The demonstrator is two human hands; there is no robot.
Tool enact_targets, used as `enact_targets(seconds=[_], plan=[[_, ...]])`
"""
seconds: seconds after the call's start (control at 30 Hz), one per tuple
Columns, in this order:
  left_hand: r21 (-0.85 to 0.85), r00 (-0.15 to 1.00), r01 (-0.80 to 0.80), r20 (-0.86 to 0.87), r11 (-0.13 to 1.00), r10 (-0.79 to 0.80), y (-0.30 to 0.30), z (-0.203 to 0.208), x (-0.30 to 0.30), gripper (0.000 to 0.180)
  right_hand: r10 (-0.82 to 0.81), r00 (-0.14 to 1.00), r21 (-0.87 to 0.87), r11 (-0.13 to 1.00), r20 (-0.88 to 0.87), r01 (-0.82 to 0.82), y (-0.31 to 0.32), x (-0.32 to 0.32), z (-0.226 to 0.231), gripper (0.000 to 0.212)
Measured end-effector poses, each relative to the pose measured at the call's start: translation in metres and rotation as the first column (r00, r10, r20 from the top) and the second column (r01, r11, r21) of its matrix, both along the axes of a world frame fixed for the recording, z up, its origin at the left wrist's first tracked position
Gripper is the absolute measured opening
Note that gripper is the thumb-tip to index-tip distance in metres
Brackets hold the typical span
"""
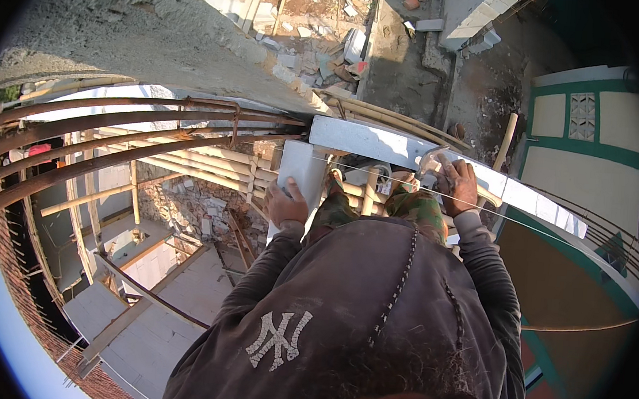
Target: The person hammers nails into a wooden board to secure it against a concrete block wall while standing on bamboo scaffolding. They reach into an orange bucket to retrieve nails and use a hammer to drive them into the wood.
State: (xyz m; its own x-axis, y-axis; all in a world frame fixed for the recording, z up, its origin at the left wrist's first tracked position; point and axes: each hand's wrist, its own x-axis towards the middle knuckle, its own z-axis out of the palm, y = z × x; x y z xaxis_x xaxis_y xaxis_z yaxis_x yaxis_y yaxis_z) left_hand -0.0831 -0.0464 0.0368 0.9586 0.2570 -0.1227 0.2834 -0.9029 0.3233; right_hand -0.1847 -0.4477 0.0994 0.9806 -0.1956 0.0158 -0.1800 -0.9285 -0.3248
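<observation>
My left hand lies against the near end of a white building block, thumb and fingers apart. On the right, my right hand is closed with bent fingers over a pale grey, mortar-smeared object. Its kind is hard to make out. A light wooden handle-like piece shows just beside that hand; whether it joins the grey object, I cannot tell. Both hands are by a row of white blocks along the wall top. A thin taut string runs across the blocks, close to my right hand.
Rusty steel bars curve in from the left, above bamboo poles. Far below on the left are rubble and pale block walls. A rough grey concrete surface fills the upper left. A cream-and-green wall stands at right.
</observation>
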Motion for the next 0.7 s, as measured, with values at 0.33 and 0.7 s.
enact_targets(seconds=[0.33, 0.7], plan=[[0.035, 1.0, -0.001, 0.0, 0.999, 0.001, -0.007, 0.012, 0.005, 0.062, 0.039, 0.999, 0.05, 0.998, -0.038, -0.037, -0.024, 0.017, -0.025, 0.043], [0.108, 1.0, 0.011, 0.027, 0.994, -0.014, -0.01, 0.002, 0.003, 0.054, 0.168, 0.986, -0.065, 0.984, -0.015, -0.168, -0.035, 0.013, -0.035, 0.045]])
